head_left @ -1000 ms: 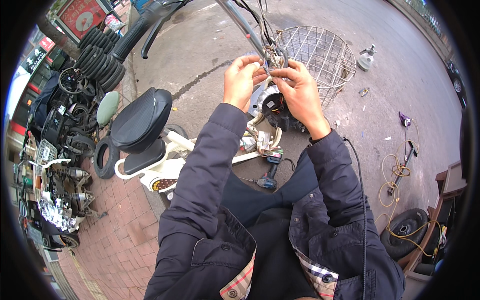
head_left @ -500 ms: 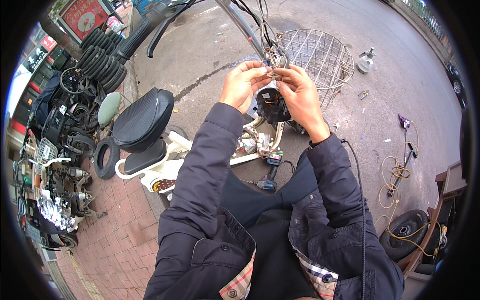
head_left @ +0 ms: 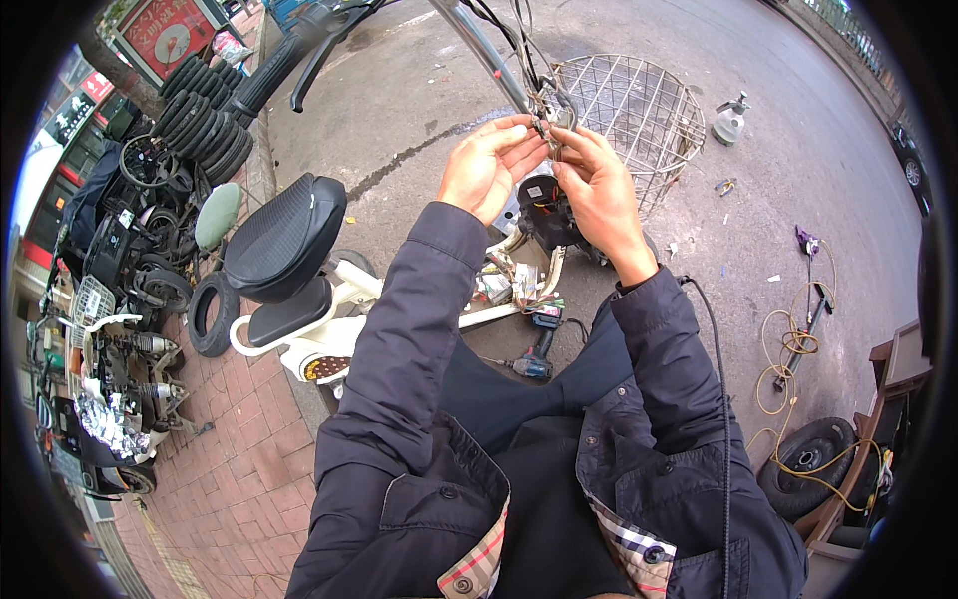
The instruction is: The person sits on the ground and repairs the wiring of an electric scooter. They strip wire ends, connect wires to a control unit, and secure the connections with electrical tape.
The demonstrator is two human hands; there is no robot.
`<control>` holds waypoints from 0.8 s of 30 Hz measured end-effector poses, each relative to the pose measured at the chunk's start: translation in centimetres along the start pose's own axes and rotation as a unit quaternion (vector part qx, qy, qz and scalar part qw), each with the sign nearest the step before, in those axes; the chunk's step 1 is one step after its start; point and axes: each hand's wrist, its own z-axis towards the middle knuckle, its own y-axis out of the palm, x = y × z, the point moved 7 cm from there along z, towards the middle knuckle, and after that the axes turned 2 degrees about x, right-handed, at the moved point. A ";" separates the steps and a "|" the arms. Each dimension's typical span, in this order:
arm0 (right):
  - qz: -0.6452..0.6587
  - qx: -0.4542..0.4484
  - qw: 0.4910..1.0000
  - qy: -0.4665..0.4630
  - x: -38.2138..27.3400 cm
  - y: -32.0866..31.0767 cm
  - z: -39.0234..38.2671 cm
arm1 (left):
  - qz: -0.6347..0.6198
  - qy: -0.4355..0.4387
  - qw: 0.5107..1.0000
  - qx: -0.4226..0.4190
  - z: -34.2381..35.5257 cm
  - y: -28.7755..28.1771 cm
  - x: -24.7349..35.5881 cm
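Across the chest and both arms, wears a dark jacket (head_left: 384, 399) with plaid trim inside the front opening, and dark trousers (head_left: 499, 394) below. Between the legs, has a blue-and-black power drill (head_left: 537, 365) lying on the ground near the pale frame (head_left: 491, 316) of a scooter. Above that frame, holds the left hand (head_left: 489, 170) and the right hand (head_left: 602, 195) close together, thumbs and fingertips pinched on thin wires (head_left: 544, 115) at the lower end of a metal tube (head_left: 483, 55). Extends the other left fingers, palm partly showing; curls the right hand, back uppermost. Cannot tell one strand from another there. Just below the fingertips, has a round black housing (head_left: 544, 210) with coloured leads inside.

To the left, has a black padded seat (head_left: 284, 240), a loose tyre (head_left: 198, 319) near it, and farther up a black handlebar grip (head_left: 269, 80) with its lever. To the right, shows a black wheel (head_left: 804, 451) and a looped yellow hose (head_left: 803, 342). Just beyond the hands, shows a wire basket (head_left: 639, 110); farther out, a small sprayer (head_left: 729, 122) standing on the road. Toward the left rim, shows parked scooters (head_left: 110, 399), stacked tyres (head_left: 200, 130) and a red sign (head_left: 170, 30); at far right, a dark car (head_left: 906, 165).
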 end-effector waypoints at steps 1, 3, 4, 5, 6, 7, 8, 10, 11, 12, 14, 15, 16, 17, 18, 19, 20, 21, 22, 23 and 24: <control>0.011 0.000 1.000 0.008 0.1 0.0 0.0 | -0.001 -0.002 1.000 0.000 0.0 0.0 0.0; 0.018 0.015 1.000 -0.005 0.0 -0.1 -0.1 | -0.002 -0.005 1.000 0.000 0.0 0.0 -0.1; 0.034 0.021 0.999 -0.014 -0.1 -0.2 -0.2 | 0.002 -0.003 1.000 -0.006 -0.1 0.0 -0.1; 0.022 0.027 0.999 -0.014 0.0 -0.2 -0.3 | 0.008 -0.003 1.000 -0.009 -0.2 -0.1 0.0; 0.019 0.031 0.999 -0.018 0.0 -0.2 -0.5 | 0.014 -0.002 1.000 -0.011 -0.3 -0.2 -0.1; 0.023 0.033 0.999 -0.016 0.1 -0.2 -0.7 | 0.017 -0.001 1.000 0.002 -0.4 -0.5 -0.1; 0.018 0.036 0.999 -0.021 0.1 -0.3 -0.9 | 0.020 0.000 1.000 0.014 -0.5 -1.0 -0.1; 0.033 0.040 0.998 -0.026 0.0 -0.4 -1.7 | 0.033 0.008 0.999 0.043 -0.6 -1.9 -0.2; 0.033 0.041 0.999 -0.011 0.1 -0.5 -2.1 | 0.042 0.015 0.997 0.059 -0.6 -2.5 -0.1; 0.041 0.043 0.998 -0.001 0.1 -0.7 -2.5 | 0.051 0.022 0.996 0.075 -0.7 -3.1 -0.1; 0.054 0.046 0.997 0.009 -0.3 -1.2 -3.2 | 0.057 0.042 0.991 0.114 -1.0 -4.4 0.1; 0.059 0.047 0.997 0.008 -0.6 -1.6 -3.4 | 0.060 0.052 0.988 0.133 -1.3 -5.0 0.1; 0.069 0.048 0.996 0.015 -1.0 -2.0 -3.7 | 0.061 0.053 0.986 0.146 -1.7 -5.6 0.0; 0.059 0.054 0.997 0.006 -1.6 -2.5 -3.9 | 0.065 0.053 0.985 0.152 -2.1 -6.0 -0.1; 0.054 0.058 0.997 0.005 -2.2 -3.1 -4.0 | 0.069 0.052 0.983 0.161 -2.8 -6.4 -0.3; 0.055 0.062 0.997 0.004 -3.0 -3.8 -4.2 | 0.075 0.049 0.980 0.177 -3.6 -6.9 -0.6; 0.055 0.074 0.996 -0.013 -4.0 -4.4 -4.3 | 0.076 0.052 0.979 0.180 -4.5 -7.2 -0.9; 0.065 0.084 0.994 -0.028 -5.1 -5.2 -4.5 | 0.078 0.050 0.978 0.186 -5.4 -7.4 -1.2; 0.095 0.089 0.991 -0.006 -5.8 -5.9 -4.7 | 0.080 0.048 0.977 0.193 -6.3 -7.7 -1.5; 0.125 0.107 0.985 -0.055 -7.6 -6.9 -5.0 | 0.080 0.050 0.976 0.197 -7.3 -7.9 -1.7; 0.143 0.120 0.979 -0.087 -9.3 -8.0 -5.3 | 0.078 0.052 0.975 0.203 -8.2 -8.1 -1.9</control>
